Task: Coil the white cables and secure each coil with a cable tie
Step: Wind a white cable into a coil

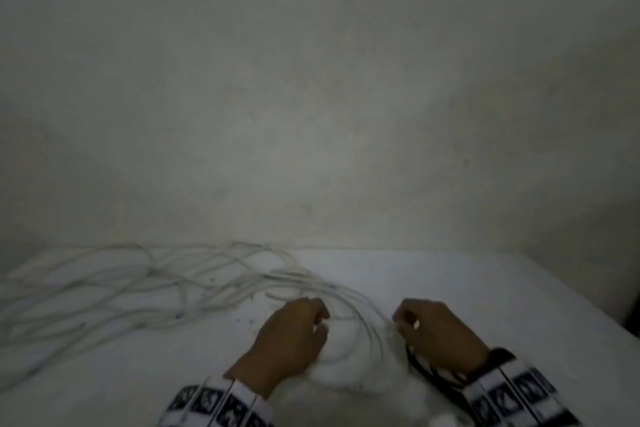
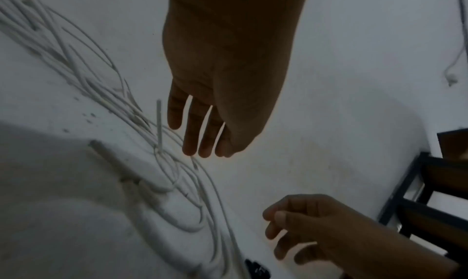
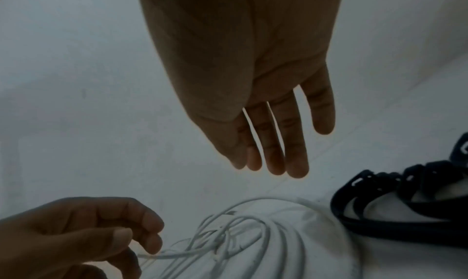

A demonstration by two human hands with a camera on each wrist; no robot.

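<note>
View across a white table [image 1: 502, 291] that is standing against a pale wall [image 1: 311, 80]. At far left, the white cables [image 1: 114, 288] are lying in a loose, uncoiled tangle, trailing rightward over the tabletop toward the person's hands. The left hand [image 1: 294, 336] is resting near the front edge with its fingers curled; in the right wrist view, thumb and forefinger are pinching a thin strand [image 3: 177, 254] of the cables. Between the two hands, several cable loops [image 1: 363, 322] are curving in an arc over a white mound of soft material [image 1: 346, 371], not yet bound. The right hand [image 1: 440, 336] is sitting just beside the right end of that arc, knuckles up and fingers bent inward. In the left wrist view, its thumb is lying against the forefinger, but the frames are dim and blurred, so whether it is gripping a cable cannot be told. Under and just right of this hand, black straps [image 3: 405, 193] with slotted ends are lying on the white surface, touching the mound. Both wrists are wearing black-and-white patterned cuffs [image 1: 221, 406]. At far right in the left wrist view, a dark metal frame [image 2: 418, 183] is standing beside the table.
</note>
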